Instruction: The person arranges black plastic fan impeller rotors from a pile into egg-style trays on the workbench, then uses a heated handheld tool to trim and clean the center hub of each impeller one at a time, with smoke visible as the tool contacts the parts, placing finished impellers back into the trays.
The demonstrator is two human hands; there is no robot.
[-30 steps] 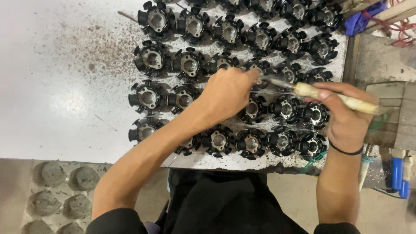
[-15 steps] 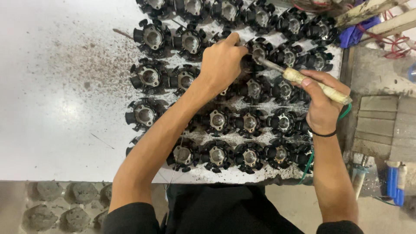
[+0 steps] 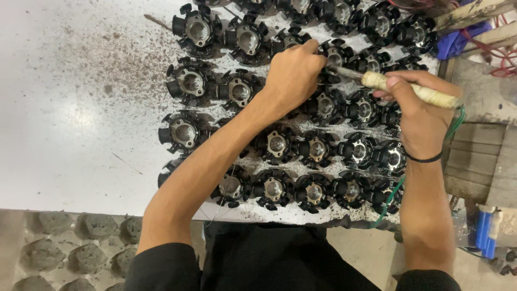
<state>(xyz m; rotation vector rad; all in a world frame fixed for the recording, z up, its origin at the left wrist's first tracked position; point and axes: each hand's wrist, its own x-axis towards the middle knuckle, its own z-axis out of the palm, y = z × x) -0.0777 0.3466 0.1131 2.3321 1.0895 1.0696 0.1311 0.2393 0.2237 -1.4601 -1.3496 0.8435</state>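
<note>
Several rows of black round motor parts with metal centres point(image 3: 277, 144) lie on a white worktable point(image 3: 75, 124). My left hand point(image 3: 293, 73) reaches across them and rests closed on one part in the second row, its fingertips by a part point(image 3: 336, 54) near the tool's tip. My right hand point(image 3: 417, 116) grips a tool with a cream taped handle point(image 3: 409, 89), held slanted, its metal tip pointing left toward my left hand's fingers. A green cord point(image 3: 396, 188) trails from the tool down past my right wrist, which wears a black band.
Dark dust speckles the table's upper left point(image 3: 107, 48). A grey moulded tray with round hollows point(image 3: 64, 248) sits below the table's front edge at left. Wooden boards point(image 3: 474, 156), blue cloth point(image 3: 458, 43) and red wires point(image 3: 501, 54) crowd the right side.
The view has shifted down the rows. My left hand moved up to a part farther back, and my right hand followed with the tool, its tip staying close to the left fingers.
</note>
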